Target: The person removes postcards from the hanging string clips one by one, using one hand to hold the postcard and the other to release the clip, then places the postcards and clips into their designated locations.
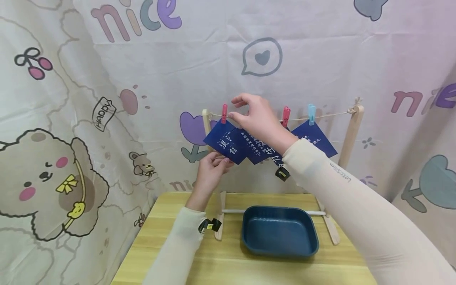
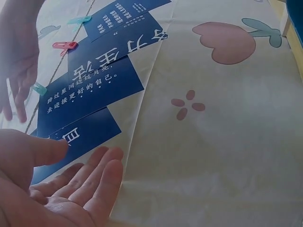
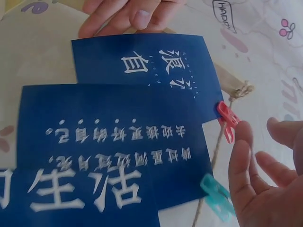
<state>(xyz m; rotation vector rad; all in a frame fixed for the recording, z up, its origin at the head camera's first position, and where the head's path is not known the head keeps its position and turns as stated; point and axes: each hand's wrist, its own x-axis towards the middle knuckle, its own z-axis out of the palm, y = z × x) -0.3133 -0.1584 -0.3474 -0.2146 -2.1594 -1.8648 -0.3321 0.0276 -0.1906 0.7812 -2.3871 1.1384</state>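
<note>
Your left hand [image 1: 211, 169] is at the lower edge of the left card [image 1: 227, 145], thumb and fingers apart; whether they touch the edge I cannot tell, but they don't look clamped on it. Your right hand [image 1: 259, 117] is up by the red clip [image 1: 224, 114] at that card's top corner, thumb and forefinger parted with nothing pinched between them; a fingertip is so near the clip that contact can't be judged.

The left card hangs from the string [image 1: 329, 117] by that clip, near the left post [image 1: 206, 123], its inner side tucked behind the second card [image 3: 113, 111], which a teal clip [image 3: 215, 193] holds. Further along hang the third card [image 2: 99, 49] and the fourth card [image 1: 317, 136].

The clip seems to bite only a corner, so a downward pull from your left hand could slip the card out or crease it. Squeeze the clip with no grip below and the card would likely drop, perhaps onto the table [image 1: 160, 227], since the basin [image 1: 279, 233] stands further right. Because the two cards overlap, dragging the left one sideways might twist its neighbour. The teal clip is close to your right hand too, so a careless sweep could knock it loose. All the clips share one string; a hard tug there may set the whole row swinging
</note>
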